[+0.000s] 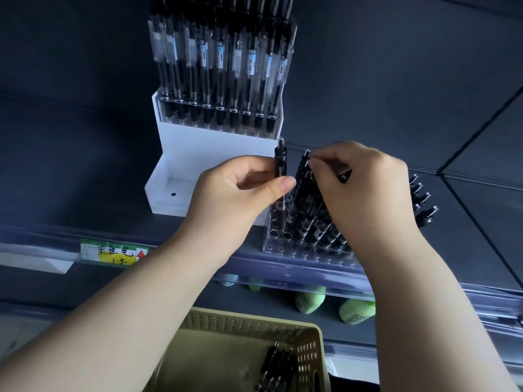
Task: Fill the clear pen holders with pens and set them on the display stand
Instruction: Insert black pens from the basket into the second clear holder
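**Left hand** [240,190]: your thumb and forefinger are pinching one black pen [280,168]. The pen is upright, and its lower end is at the left column of the clear pen holder [283,246].

**Right hand** [362,188]: your fingers are curled and the fingertips pinch the top of a leaning pen [303,166]. A second pen end [343,175] pokes out between the fingers.

**Clear pen holder**: it stands at the front edge of the shelf [85,210], just beside the right front corner of the display stand [198,142]. Pen rows [308,210] fill its middle and lean right. More clickers [421,202] show past your right wrist. The holes along the front and left edges show as open rings.

**Display stand**: white and stepped, set back on the shelf. The upper step carries a filled holder [220,108] of upright clear-barrel pens. The lower tray [169,190] shows its white floor, marked with one dark dot. Your left hand covers its right wall.

**Shelf**: dark, with open room to the left of the stand and to the right of the holder. The front rail carries a price tag [113,253] in yellow and green.

**Basket** [249,325]: pale and perforated, it sits below the shelf edge between your forearms. Loose pens [277,366] lie against its right wall.

**Green items** [310,302]: on the level under the shelf rail, too blurred to identify.
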